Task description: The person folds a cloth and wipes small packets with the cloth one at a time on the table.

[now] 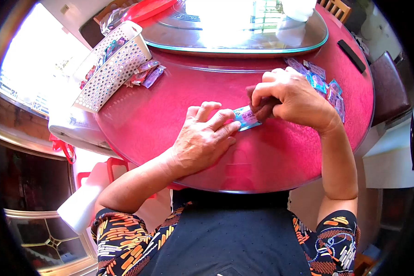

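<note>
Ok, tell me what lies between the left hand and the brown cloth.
In the head view, a blue packet lies between the left hand and the brown cloth.

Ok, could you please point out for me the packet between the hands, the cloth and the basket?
Packet (pixel 247 119): head view, middle of its printed face.
Cloth (pixel 263 112): head view, lower part, below the fingers.
Basket (pixel 110 77): head view, holed side wall.

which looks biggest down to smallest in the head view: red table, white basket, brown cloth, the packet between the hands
1. Table
2. Basket
Unsure: cloth and packet. Both look small and close in size, and the right hand covers part of the cloth.
</note>
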The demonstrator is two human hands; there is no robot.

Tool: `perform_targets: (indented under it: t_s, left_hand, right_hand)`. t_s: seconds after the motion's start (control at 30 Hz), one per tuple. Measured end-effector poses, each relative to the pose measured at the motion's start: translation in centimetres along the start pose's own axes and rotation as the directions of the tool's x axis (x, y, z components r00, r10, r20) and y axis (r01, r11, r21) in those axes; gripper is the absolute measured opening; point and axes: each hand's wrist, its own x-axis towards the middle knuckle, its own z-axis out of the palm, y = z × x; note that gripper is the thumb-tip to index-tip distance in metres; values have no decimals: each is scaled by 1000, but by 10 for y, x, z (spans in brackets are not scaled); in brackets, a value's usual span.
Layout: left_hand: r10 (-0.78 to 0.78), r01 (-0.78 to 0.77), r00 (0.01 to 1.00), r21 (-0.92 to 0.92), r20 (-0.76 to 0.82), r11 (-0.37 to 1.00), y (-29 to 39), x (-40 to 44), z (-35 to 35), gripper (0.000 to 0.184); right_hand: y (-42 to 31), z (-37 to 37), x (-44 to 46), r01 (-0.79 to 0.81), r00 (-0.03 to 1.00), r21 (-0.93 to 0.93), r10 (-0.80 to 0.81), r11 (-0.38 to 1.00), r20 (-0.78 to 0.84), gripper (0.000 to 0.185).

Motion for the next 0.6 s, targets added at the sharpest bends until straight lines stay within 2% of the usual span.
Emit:
perform_targets:
  t_s: [0.03,0.13,0.17,0.2,0.27,0.3,0.4,0.43,0.53,0.57,0.6]
  left_hand:
    - [1,-1,1000,-2,-9,1000,0,0,1,42]
    - [4,-4,1000,19,-5,1000,1,1,-1,42]
    - [7,-7,1000,32,4,999,1,1,-2,43]
    - [11,-11,1000,19,2,1000,0,1,-1,43]
    - [22,-22,1000,-1,-7,1000,0,1,-1,43]
    - [19,-19,1000,2,-9,1000,-1,1,-1,43]
    - [6,-6,1000,-4,-6,1000,0,1,0,43]
    - [-1,1,1000,-13,-7,1000,1,2,-1,43]
    - [-12,12,1000,-15,3,1000,2,3,-3,42]
    - [-12,12,1000,-9,9,1000,2,2,-4,42]
    - [-8,8,1000,-13,6,1000,1,1,-3,41]
  right_hand:
    - [4,5,2,56,995,-63,-61,996,-76,22]
    - [0,22,10,206,973,15,-203,979,-109,27]
    - [-3,25,7,134,990,-100,-137,986,-18,29]
    - [-5,25,8,67,998,-69,-68,995,-11,24]
    - [6,15,7,-22,1000,-131,23,991,10,20]
    - [9,14,3,-1,998,-213,-14,977,-65,18]
    - [13,4,1,30,994,-112,-41,993,-99,21]
    - [11,6,4,69,994,178,-51,982,-101,25]
    - [-3,12,4,232,973,-21,-232,972,14,30]
    - [0,16,6,82,990,134,-96,988,101,27]
    - [0,15,5,11,993,147,-28,989,112,26]
